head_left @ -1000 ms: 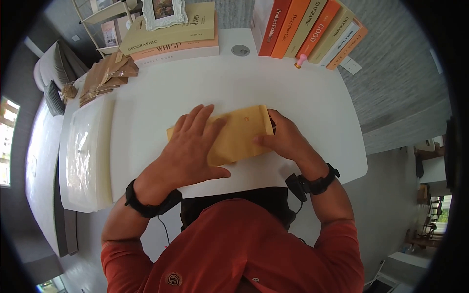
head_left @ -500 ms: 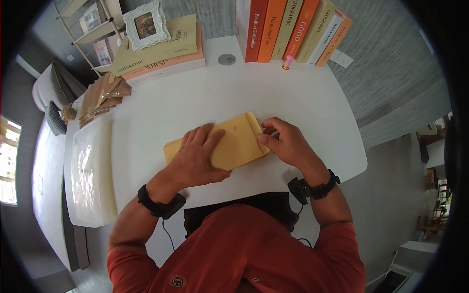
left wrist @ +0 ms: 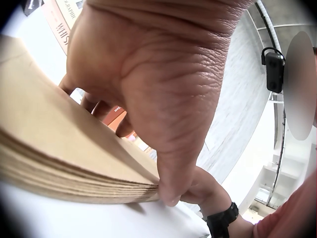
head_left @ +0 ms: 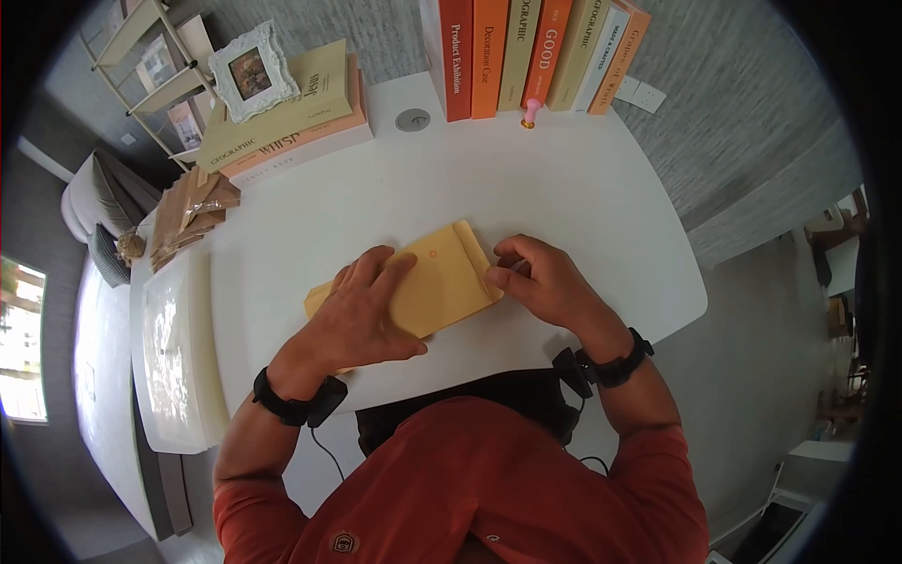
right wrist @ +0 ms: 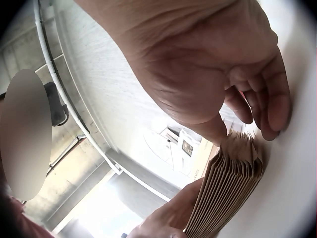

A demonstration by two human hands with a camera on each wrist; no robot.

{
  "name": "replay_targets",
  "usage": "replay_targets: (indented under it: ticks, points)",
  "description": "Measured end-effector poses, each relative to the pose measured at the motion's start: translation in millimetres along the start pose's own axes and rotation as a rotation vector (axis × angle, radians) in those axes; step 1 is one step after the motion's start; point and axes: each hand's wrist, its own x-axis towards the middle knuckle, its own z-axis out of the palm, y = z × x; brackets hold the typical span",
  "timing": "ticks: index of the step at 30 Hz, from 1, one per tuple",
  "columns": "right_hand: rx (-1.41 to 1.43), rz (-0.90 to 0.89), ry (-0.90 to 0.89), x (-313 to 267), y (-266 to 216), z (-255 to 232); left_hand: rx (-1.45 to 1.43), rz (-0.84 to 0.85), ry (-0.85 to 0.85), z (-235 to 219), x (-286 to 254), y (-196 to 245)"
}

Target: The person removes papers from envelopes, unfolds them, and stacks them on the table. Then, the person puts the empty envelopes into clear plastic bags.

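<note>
A thick stack of yellow-brown paper envelopes (head_left: 442,282) lies slanted on the white table, its many layers showing edge-on in the right wrist view. My left hand (head_left: 355,305) spans the stack and grips it, thumb (left wrist: 171,186) at the near edge and fingers over the far edge. At the stack's right end is my right hand (head_left: 550,282). Its thumb rests against the flap ends, while the other fingers (right wrist: 277,111) curve loosely beside them, a little apart, close to the tabletop.
A clear plastic-wrapped pack (head_left: 178,348) lies along the table's left edge, with brown paper packets (head_left: 193,216) behind it. Stacked books (head_left: 291,132) carry a white picture frame (head_left: 252,73). Upright books (head_left: 526,56) and a pink pin-shaped object (head_left: 532,111) stand at the back.
The envelope stack has shifted left and turned slightly. My right hand has loosened from its end, fingers drawing away from the far side. My left hand has settled round the stack.
</note>
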Motion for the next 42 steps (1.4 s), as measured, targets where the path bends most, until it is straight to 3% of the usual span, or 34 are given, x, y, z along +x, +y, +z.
replay_targets:
  ticks: [9,18,24,27,30,36,39,42]
  points:
    - [0.017,0.047,-0.059,-2,-6,0,0.049,0.069,0.044,-1,-1,-1]
    - [0.099,-0.137,0.091,-8,-15,4,0.014,0.089,0.084,-3,2,3]
    - [-0.01,-0.398,0.199,-10,-15,7,0.036,0.175,0.222,-8,-2,8]
    - [0.004,-0.418,0.21,-12,-20,10,0.065,0.266,0.317,-9,-1,8]
    - [0.269,-0.262,0.09,-14,-25,14,0.104,0.315,0.378,-10,-1,12]
    - [0.383,-0.284,0.024,-12,-28,17,0.131,0.389,0.439,-9,-3,10]
    - [0.369,-0.272,-0.067,-13,-33,12,0.129,0.409,0.433,-7,-5,6]
    - [0.307,-0.283,-0.017,-19,-45,11,0.11,0.433,0.433,-4,-4,-2]
